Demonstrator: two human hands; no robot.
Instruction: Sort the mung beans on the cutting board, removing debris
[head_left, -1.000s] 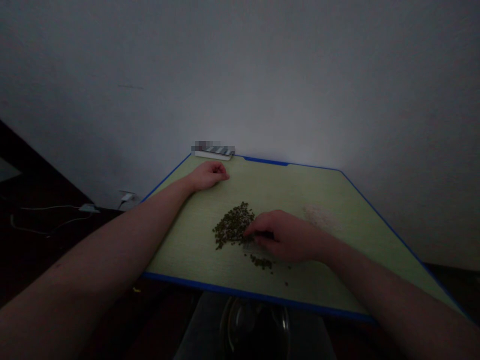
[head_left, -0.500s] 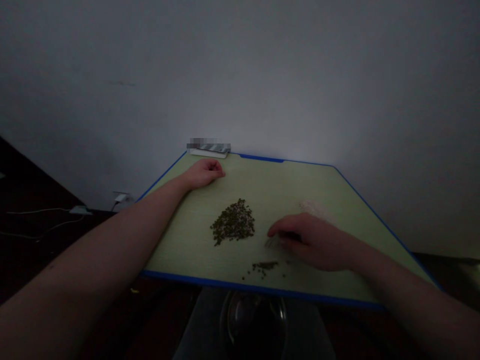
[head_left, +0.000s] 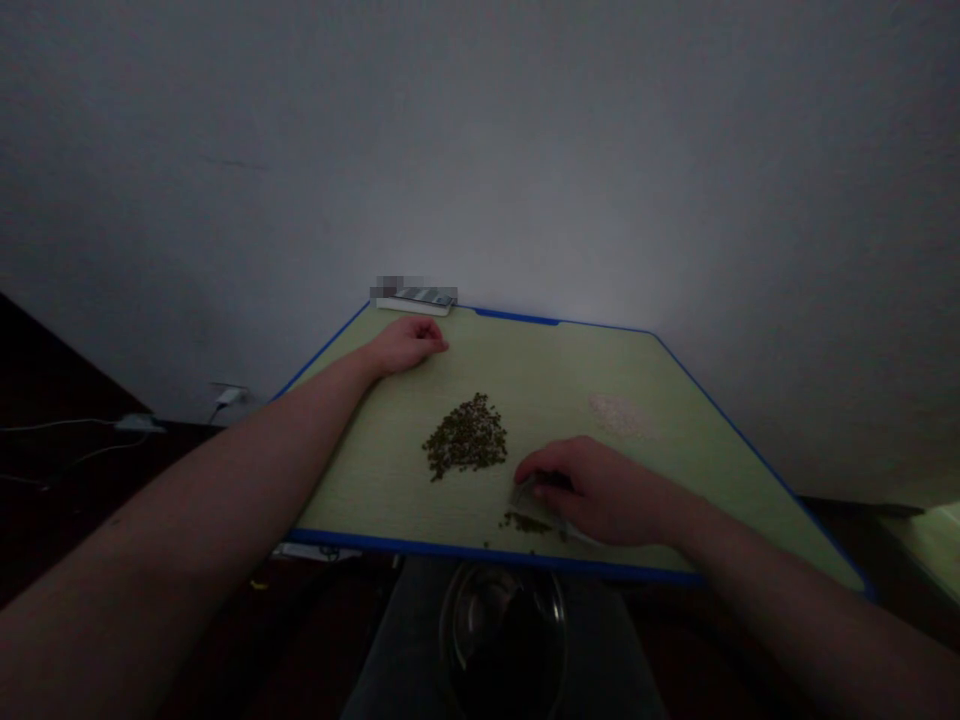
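My left hand [head_left: 409, 345] rests on the far left of the table, fingers loosely curled, and I see nothing in them. My right hand [head_left: 589, 488] is near the table's front edge, its fingers pinched on a thin translucent piece of plastic [head_left: 525, 497] that is mostly hidden under the palm. Just in front of that plastic lies a small scatter of dark green beans [head_left: 525, 523]. A larger heap of green beans [head_left: 466, 437] sits mid-table, mixed with paler grains, between my two hands. Beyond my right hand is a flat pile of white grains [head_left: 621, 415].
The pale green table [head_left: 540, 355] has a blue rim and stands against a grey wall [head_left: 510, 150]. At its back left corner is a flat box or book [head_left: 414, 303], partly blurred out. A clear round bowl or lid [head_left: 502, 630] sits on my lap below the front edge.
My right hand has moved slightly left and nearer to me with the plastic, now over part of the small bean scatter. More of the white pile shows. The left hand stays put.
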